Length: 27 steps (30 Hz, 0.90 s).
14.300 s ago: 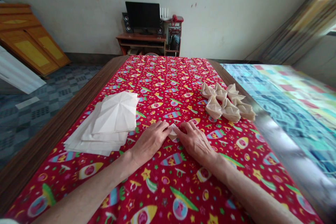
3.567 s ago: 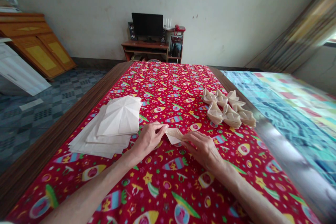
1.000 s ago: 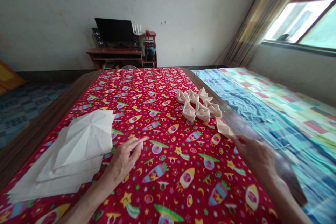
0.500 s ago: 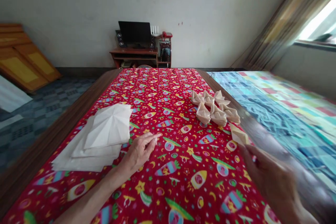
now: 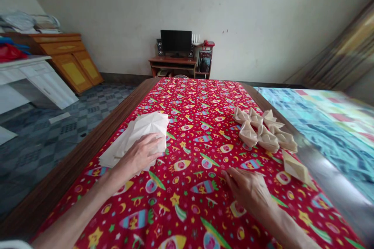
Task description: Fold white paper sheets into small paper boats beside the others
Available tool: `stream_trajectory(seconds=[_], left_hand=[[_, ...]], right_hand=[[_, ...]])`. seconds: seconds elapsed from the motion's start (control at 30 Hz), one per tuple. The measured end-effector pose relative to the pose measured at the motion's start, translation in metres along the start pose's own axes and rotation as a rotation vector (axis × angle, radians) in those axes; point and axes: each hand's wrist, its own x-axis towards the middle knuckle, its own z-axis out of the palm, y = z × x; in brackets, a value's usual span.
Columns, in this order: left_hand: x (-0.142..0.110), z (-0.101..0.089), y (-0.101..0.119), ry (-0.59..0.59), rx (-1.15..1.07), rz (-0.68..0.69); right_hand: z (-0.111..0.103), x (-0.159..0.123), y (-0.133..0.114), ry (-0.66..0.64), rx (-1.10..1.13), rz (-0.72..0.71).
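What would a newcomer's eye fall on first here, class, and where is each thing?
Probably the bright red cloth with printed rockets and stars, spread along the dark brown table. Next might come the pile of thin, creased white paper sheets on the left, with the person's bare left hand over it. On the right sits a cluster of six pointed cream paper folds.

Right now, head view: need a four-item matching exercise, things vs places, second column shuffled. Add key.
Things
1. Left hand
2. Right hand
3. Folded piece
4. Monitor

Places
A. Beside the folded shapes
B. On the desk by the far wall
C. Over the red cloth, left of the folded piece
D. Over the sheets

Pairs: 1-D, 2-C, 3-A, 4-B
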Motion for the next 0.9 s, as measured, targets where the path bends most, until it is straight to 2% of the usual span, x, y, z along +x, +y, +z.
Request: stream_trajectory(seconds=[0.1,0.17,0.4,0.6,0.9], left_hand=[[-0.003,0.003,-0.008,-0.055,0.130,0.055],[-0.002,0.004,-0.008,-0.035,0.171,0.054],[0.007,0.003,0.001,-0.013,0.147,0.056],[0.012,0.003,0.010,-0.009,0.229,0.017],[0.012,0.010,0.005,0.022,0.210,0.048]], right_hand=[[0.004,-0.003,-0.003,-0.015,0.031,0.023],[0.006,-0.006,-0.004,-0.023,0.062,0.042],[0.008,-0.006,-0.004,0.000,0.131,0.033],[0.009,-0.006,-0.004,0.007,0.141,0.031],[0.008,-0.006,-0.005,0.002,0.151,0.036]])
